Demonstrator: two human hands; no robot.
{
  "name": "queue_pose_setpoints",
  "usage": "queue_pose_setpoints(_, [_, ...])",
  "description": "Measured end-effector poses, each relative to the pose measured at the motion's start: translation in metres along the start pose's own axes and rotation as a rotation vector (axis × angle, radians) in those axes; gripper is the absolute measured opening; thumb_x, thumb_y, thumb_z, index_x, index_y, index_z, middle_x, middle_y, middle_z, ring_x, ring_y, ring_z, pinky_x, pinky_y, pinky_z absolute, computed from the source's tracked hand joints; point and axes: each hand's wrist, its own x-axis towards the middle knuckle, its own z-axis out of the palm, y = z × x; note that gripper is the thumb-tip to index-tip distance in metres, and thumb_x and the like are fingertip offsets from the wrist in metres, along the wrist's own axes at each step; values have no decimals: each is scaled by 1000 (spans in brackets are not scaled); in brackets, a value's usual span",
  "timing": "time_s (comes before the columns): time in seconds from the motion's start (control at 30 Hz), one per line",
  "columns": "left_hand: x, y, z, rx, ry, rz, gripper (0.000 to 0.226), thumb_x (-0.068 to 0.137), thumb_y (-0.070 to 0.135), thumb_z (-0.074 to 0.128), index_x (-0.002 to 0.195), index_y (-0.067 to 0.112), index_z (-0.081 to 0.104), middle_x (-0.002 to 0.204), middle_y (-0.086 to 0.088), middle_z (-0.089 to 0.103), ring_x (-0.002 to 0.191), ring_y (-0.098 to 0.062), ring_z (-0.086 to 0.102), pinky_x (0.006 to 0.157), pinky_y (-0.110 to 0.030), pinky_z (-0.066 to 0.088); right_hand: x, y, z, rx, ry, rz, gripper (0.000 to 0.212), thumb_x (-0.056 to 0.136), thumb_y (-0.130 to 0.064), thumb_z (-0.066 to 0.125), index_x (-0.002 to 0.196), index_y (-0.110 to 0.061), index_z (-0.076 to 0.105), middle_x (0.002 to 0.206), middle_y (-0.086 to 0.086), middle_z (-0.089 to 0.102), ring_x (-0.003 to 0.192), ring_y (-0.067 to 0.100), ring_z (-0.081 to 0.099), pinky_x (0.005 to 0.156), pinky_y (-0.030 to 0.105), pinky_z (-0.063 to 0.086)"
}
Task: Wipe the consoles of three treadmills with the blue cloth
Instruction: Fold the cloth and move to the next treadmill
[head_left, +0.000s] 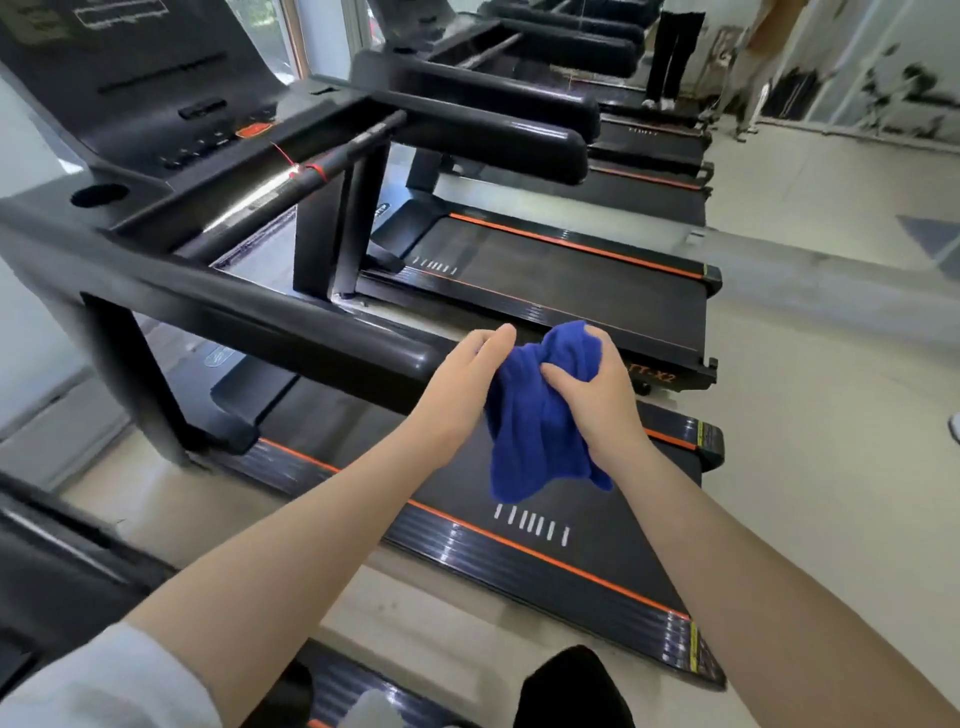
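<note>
Nearest, bottom left, my white sleeve (104, 680); a dark shoe (571, 691) at the bottom edge. Both my bare arms reach forward over the near treadmill belt (519, 519), black with orange stripe and white tick marks. My right hand (597, 395) is curled tight around the blue cloth (535, 431), bunched, its loose end hanging down above the belt. My left hand (467, 384) lies against the cloth's left side, fingers fairly straight; grip on it unclear. Cloth sits in the air just right of the near black handrail (311, 338). Next treadmill (571, 291) farther: rear end cap lettering reads roughly "TT-X2", partly hidden. Console (171, 104) far left, dark, with orange button; writing blurred, unreadable. More treadmills beyond. A person's legs (670, 57) far right by the wall.
</note>
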Motion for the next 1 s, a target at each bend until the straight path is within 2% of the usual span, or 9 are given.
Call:
queue_pose_setpoints(0.17, [63, 7, 7, 206, 119, 170, 27, 84, 25, 63, 110, 17, 61, 100, 3, 65, 91, -11, 60, 79, -26, 49, 92, 18, 2, -79, -131, -86, 37, 84, -16, 66, 111, -30, 45, 93, -24, 51, 85, -8, 51, 63, -3, 37])
queue_pose_setpoints(0.27, [122, 8, 15, 203, 164, 157, 26, 77, 17, 58, 101, 13, 66, 93, -3, 68, 83, -17, 60, 77, -32, 48, 160, 40, -1, -95, -197, -105, 36, 86, -15, 61, 117, -26, 48, 97, -20, 55, 90, -2, 54, 77, 11, 43])
queue_pose_setpoints(0.37, [183, 17, 35, 178, 217, 73, 30, 68, 18, 51, 90, 4, 67, 77, -6, 59, 71, -16, 48, 68, -29, 40, 235, 58, -14, -143, -307, -87, 39, 86, -12, 57, 122, -25, 50, 107, -10, 60, 99, 10, 56, 87, 27, 45])
queue_pose_setpoints(0.47, [247, 37, 60, 156, 297, -44, 36, 65, 19, 51, 87, -8, 61, 72, -8, 53, 67, -17, 45, 64, -29, 40, 307, 58, -35, -238, -444, -102, 55, 85, -8, 55, 135, -26, 41, 120, -12, 54, 106, 8, 51, 92, 27, 41])
queue_pose_setpoints(0.6, [319, 66, 81, 140, 454, -134, 10, 76, 15, 52, 69, 8, 51, 65, -4, 51, 62, -20, 47, 61, -28, 43, 389, 46, -52, -278, -498, -248, 53, 84, 2, 48, 131, -20, 48, 108, -8, 53, 98, 11, 49, 84, 22, 36])
queue_pose_setpoints(0.73, [362, 75, 86, 47, 573, -207, 7, 80, 14, 50, 73, 12, 47, 67, -3, 52, 63, -21, 51, 59, -31, 52, 445, 45, -36, -330, -509, -465, 41, 80, 10, 47, 118, -4, 58, 99, 2, 47, 87, 19, 48, 74, 22, 35])
queue_pose_setpoints(0.83, [384, 77, 81, -101, 594, -277, 11, 87, 8, 47, 76, 10, 47, 70, -7, 56, 62, -21, 57, 52, -25, 54, 462, 48, -19, -336, -567, -676, 34, 78, 3, 47, 108, -1, 61, 102, 11, 57, 89, 29, 55, 74, 25, 39])
queue_pose_setpoints(0.9, [395, 80, 73, -254, 591, -285, 18, 91, 8, 46, 75, 12, 54, 72, -8, 62, 65, -20, 61, 58, -26, 56, 469, 47, -8, -333, -637, -737, 36, 76, -5, 46, 109, -4, 59, 104, 10, 62, 90, 30, 56, 73, 34, 43])
queue_pose_setpoints(1.0, [412, 80, 58, -441, 644, -258, 15, 92, 8, 45, 92, 7, 60, 83, -10, 68, 75, -22, 65, 71, -34, 57, 484, 44, 12, -347, -740, -849, 46, 75, -3, 51, 120, -10, 55, 106, 8, 63, 92, 30, 56, 70, 39, 48])
